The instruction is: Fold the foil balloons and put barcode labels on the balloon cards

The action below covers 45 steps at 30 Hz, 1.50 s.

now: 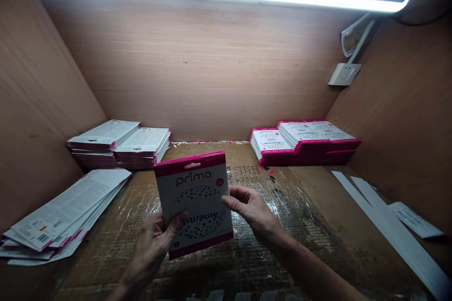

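Observation:
Held up over the middle of the work surface is a small stack of white printed packets (197, 183) with magenta bands at top and bottom, a hang hole and the word "prima". My left hand (155, 240) grips its lower left side, thumb across the front. On the right edge, my right hand (250, 207) pinches it between thumb and fingers. How many packets are in the stack I cannot tell. The fingers behind it are partly hidden.
Stacks of white packets (141, 138) stand at the back left, with long unfolded sleeves (70, 207) fanned in front. More magenta-edged packets (310, 136) are piled at the back right. White paper strips (381, 216) lie at right. Taped cardboard (282, 244) covers the surface; wooden walls enclose it.

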Available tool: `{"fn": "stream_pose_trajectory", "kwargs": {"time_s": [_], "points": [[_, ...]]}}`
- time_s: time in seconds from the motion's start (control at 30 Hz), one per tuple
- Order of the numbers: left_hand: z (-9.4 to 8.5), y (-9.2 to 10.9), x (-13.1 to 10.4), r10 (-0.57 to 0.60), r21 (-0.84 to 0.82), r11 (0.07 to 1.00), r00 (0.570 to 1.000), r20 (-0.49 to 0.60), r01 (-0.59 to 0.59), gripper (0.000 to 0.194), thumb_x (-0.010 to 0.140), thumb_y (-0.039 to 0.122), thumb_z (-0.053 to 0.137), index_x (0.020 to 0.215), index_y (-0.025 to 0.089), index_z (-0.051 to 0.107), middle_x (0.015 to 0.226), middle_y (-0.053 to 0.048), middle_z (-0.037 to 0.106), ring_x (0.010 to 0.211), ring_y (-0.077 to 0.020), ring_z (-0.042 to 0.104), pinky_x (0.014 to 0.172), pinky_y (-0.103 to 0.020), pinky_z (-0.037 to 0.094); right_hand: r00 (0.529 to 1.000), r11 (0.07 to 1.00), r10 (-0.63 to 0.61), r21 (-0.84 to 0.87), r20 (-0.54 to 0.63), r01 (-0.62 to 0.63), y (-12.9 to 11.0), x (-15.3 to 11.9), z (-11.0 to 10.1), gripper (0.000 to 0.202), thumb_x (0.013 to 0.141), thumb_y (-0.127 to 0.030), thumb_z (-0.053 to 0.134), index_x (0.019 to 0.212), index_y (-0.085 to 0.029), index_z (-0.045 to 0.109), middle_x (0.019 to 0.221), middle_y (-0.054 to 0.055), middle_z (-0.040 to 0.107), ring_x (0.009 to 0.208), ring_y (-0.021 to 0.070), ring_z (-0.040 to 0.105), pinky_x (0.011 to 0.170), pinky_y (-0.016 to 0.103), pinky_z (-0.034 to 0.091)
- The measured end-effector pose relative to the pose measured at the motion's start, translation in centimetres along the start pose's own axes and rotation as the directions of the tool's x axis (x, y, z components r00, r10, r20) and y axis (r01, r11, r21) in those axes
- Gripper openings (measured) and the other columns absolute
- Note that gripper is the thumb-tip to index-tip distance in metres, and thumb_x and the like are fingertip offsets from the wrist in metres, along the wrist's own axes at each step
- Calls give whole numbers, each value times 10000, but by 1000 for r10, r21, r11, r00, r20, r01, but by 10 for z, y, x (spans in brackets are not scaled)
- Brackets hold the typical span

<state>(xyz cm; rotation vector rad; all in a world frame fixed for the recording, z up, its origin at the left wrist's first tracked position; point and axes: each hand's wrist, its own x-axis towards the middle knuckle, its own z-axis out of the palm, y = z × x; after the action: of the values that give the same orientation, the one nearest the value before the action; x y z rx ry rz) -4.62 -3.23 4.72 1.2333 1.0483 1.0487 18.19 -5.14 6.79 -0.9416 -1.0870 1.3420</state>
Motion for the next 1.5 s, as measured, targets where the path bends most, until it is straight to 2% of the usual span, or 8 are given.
{"fn": "stream_pose_trajectory", "kwargs": {"time_s": [0.2,0.53,0.73,0.93,1.1,1.2,1.33,1.5], "points": [[12,2,-6,0,-19,1000,997,75,1,326,768,431,720,968,176,756,883,-66,774,781,-268,701,683,-325,583,999,1000,2,-26,53,0,4,-7,-1,317,690,-457,789,848,-184,756,833,39,732,768,199,659,748,358,521],[32,17,-9,6,9,1000,992,128,-8,383,702,486,759,885,149,759,761,-50,750,708,-238,674,639,-284,537,998,1000,5,8,65,-5,-11,-15,-7,256,655,-378,826,852,-222,775,836,19,749,768,217,682,821,419,528],[29,23,-17,-75,-359,916,954,289,181,752,632,781,604,895,89,741,821,-177,756,843,-347,707,668,-392,568,995,992,-71,112,77,62,-13,-22,-20,293,711,-342,793,976,-221,758,979,63,747,882,261,687,862,441,519],[32,30,-11,-150,-433,886,986,78,170,399,647,478,807,798,114,747,744,-106,771,788,-302,723,692,-369,574,998,997,22,67,62,-26,1,-20,-15,324,709,-375,793,969,-188,746,958,81,748,912,264,689,853,406,526],[34,35,-3,-85,-276,961,981,-175,34,444,603,470,832,855,116,745,725,-68,769,721,-265,711,567,-284,527,996,997,76,1,38,-76,8,-15,-10,355,724,-421,777,946,-147,735,908,90,748,860,248,698,790,369,547],[30,36,-6,-3,-117,993,995,-104,-9,554,650,583,755,931,106,741,779,-99,770,737,-287,705,539,-289,502,997,996,73,-46,-8,-73,8,-13,-9,384,713,-453,776,915,-129,735,868,91,746,828,240,698,759,357,553],[26,47,-9,-16,-320,946,989,144,62,858,652,850,467,941,90,741,809,-138,755,770,-284,685,590,-306,523,996,997,49,-55,-70,-53,7,-10,-7,379,698,-464,780,876,-131,744,862,87,750,778,225,698,724,347,559],[31,43,4,-82,-371,926,996,-17,70,360,642,448,824,803,156,688,572,28,661,469,-104,562,455,-182,437,995,1000,29,-7,-95,-29,11,-9,-4,379,624,-436,832,876,-164,756,913,69,755,813,223,699,773,359,557]]}}
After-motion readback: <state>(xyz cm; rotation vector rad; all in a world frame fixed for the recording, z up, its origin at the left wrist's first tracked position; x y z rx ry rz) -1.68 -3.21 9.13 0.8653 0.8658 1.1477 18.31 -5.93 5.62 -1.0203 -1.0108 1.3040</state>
